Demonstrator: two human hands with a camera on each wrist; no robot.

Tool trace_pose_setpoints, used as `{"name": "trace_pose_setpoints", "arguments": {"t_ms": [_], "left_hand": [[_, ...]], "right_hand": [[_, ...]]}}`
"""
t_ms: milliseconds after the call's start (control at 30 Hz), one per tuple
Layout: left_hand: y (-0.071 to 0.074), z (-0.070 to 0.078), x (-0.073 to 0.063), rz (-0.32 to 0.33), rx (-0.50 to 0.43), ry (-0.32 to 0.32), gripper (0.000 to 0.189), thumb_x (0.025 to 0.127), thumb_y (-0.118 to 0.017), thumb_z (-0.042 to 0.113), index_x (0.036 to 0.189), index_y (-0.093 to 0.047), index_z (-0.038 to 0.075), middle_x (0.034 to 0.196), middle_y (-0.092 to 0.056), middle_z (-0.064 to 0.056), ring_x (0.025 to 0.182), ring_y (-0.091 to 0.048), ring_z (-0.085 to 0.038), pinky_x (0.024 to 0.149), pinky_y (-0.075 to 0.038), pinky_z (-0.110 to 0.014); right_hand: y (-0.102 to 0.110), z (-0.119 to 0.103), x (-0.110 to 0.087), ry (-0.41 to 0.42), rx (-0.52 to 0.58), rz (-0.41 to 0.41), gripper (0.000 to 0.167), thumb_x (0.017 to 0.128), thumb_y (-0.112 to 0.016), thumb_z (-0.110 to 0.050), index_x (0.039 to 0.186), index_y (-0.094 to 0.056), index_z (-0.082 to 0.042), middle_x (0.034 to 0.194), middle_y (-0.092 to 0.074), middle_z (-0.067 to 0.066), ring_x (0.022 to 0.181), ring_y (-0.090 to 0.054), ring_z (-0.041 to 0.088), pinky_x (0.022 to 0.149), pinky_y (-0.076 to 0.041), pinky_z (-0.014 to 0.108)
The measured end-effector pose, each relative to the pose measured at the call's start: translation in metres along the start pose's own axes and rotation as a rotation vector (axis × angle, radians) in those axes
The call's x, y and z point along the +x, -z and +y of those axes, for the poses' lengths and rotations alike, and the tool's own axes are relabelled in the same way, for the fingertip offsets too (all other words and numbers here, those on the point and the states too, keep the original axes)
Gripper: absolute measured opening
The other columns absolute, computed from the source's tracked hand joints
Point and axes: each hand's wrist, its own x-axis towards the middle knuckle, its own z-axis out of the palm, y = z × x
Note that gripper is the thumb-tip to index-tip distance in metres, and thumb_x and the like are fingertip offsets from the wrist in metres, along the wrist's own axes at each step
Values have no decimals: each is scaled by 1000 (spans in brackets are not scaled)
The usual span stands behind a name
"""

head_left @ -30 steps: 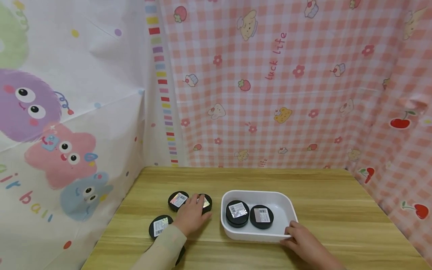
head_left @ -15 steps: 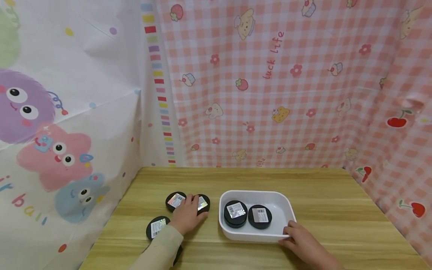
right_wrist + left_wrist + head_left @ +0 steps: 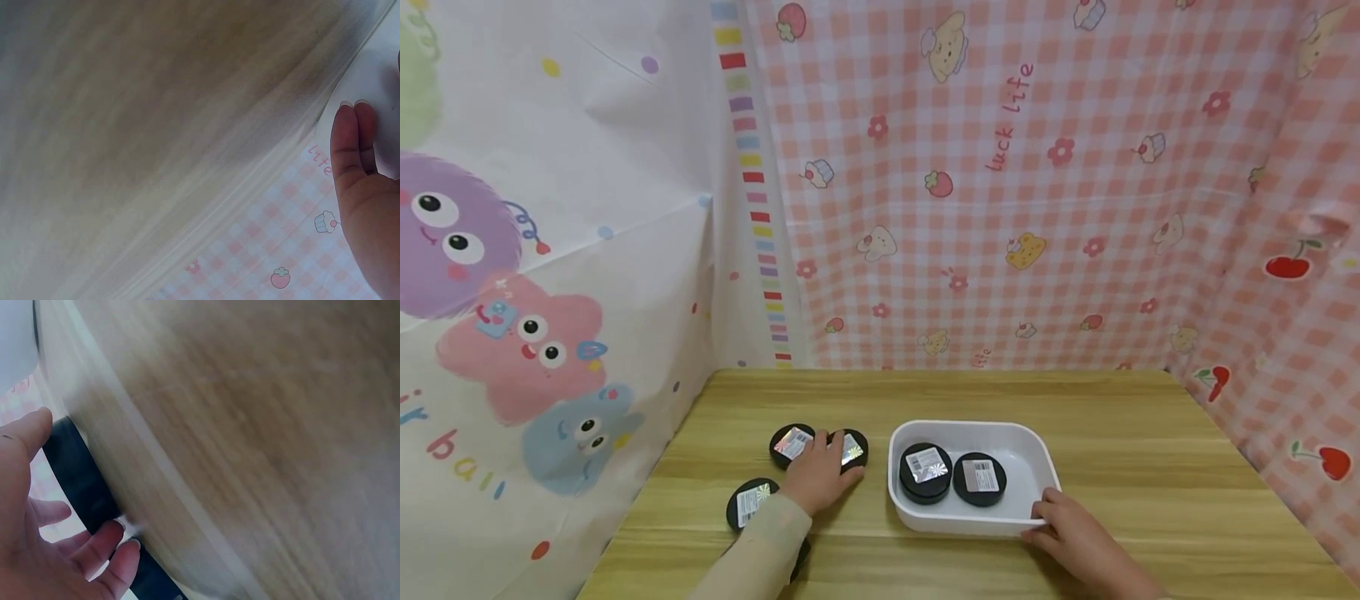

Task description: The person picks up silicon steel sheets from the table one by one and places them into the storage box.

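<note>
My left hand (image 3: 816,479) spans a flat round black container (image 3: 854,450) with a white barcode label. In the left wrist view the thumb lies at one side of the black container (image 3: 80,475) and the fingertips at the other. A similar one (image 3: 788,443) lies beside it, partly behind the fingers. My right hand (image 3: 1071,529) grips the near right corner of a white tray (image 3: 966,525), thumb outside and fingers over the rim. Inside the tray, at left, sit a stack of black containers (image 3: 925,471) and a single one (image 3: 980,479). In the right wrist view fingers (image 3: 347,140) lie against white plastic.
Another black labelled container (image 3: 751,502) lies left of my left forearm, and one more (image 3: 801,560) is mostly hidden under the sleeve. The wooden table (image 3: 1120,433) ends at a pink checked cloth (image 3: 970,208) behind and a white printed sheet (image 3: 647,250) at left.
The head view has shifted slightly. My left hand stays at the same black container and my right hand on the tray corner; the containers have not visibly moved.
</note>
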Motion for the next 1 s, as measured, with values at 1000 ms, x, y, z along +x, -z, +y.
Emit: {"name": "trace_pose_setpoints", "arguments": {"t_ms": [1000], "left_hand": [[-10,2,6,12,20,33,92,90,-63,64,146,-43,-6,138,-50,-29,124,-55,-43,94,-53,-55]], "right_hand": [[3,-1,1,-13,-7,4,18,82,-82,-21,79,-64,-17,80,-44,-13,71,-42,-3,63,-43,23]]}}
